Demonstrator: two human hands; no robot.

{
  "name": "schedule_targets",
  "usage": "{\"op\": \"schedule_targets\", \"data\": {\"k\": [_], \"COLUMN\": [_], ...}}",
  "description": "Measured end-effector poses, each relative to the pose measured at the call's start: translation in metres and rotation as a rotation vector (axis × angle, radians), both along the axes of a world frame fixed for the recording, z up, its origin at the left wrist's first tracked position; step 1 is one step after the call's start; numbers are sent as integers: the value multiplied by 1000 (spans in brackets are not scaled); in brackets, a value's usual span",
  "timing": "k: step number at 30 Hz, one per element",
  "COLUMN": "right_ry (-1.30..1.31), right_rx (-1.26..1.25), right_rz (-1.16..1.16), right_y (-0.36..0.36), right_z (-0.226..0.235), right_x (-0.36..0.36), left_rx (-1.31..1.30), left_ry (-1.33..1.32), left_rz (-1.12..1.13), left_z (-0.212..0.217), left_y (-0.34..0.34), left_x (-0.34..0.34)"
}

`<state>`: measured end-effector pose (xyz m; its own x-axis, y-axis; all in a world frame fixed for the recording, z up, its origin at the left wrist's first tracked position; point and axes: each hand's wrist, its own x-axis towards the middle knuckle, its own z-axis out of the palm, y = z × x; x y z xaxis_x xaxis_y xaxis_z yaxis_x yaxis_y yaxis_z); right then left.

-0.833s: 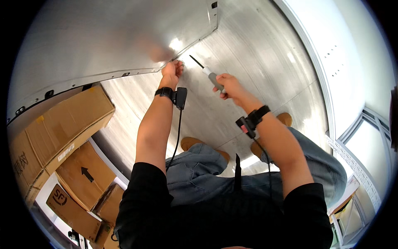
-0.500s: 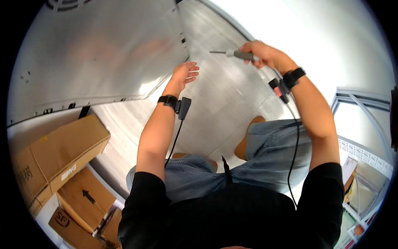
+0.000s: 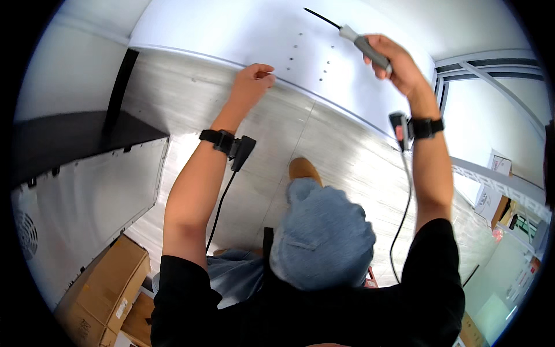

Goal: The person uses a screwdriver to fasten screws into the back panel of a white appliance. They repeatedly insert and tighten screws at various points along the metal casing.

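Note:
My right hand is wrapped round the grey handle of a screwdriver. Its dark shaft points up and left over a white surface. Two rows of small round metal pieces that look like screws lie on that surface, left of and below the screwdriver. At the surface's near edge is my left hand, its fingers loosely bent with a gap between thumb and fingers. I see nothing held there. The nearest small metal pieces are just right of its fingertips.
A silver metal casing with a black top stands at the left, above cardboard boxes. A grey metal rack holding boxes is at the right. Cables run from the black wrist straps. Pale floorboards show below the white surface.
The view has turned right, away from the metal casing to the white surface. My left hand's fingers have bent, and it is now at the surface's edge. The screwdriver stays in my right hand.

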<state>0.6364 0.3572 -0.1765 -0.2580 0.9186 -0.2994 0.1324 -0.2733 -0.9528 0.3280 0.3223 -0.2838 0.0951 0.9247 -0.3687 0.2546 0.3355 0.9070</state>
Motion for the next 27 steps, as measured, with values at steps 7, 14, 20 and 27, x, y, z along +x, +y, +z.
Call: {"op": "schedule_targets", "data": {"k": [7, 14, 20, 27], "right_ry": [352, 358, 368, 275], "right_rx": [-212, -291, -260, -167], "right_rz": [-421, -458, -402, -276], "right_y": [-35, -46, -44, -33], "right_z": [-120, -137, -142, -123], "right_x": [60, 66, 68, 46], "left_rx": [181, 238, 366, 82], "left_ry": [333, 550, 640, 125], "left_rz": [-158, -158, -112, 139], "left_z": [-29, -56, -63, -12], "left_y": [78, 122, 119, 100], "left_x": [103, 146, 155, 129]}}
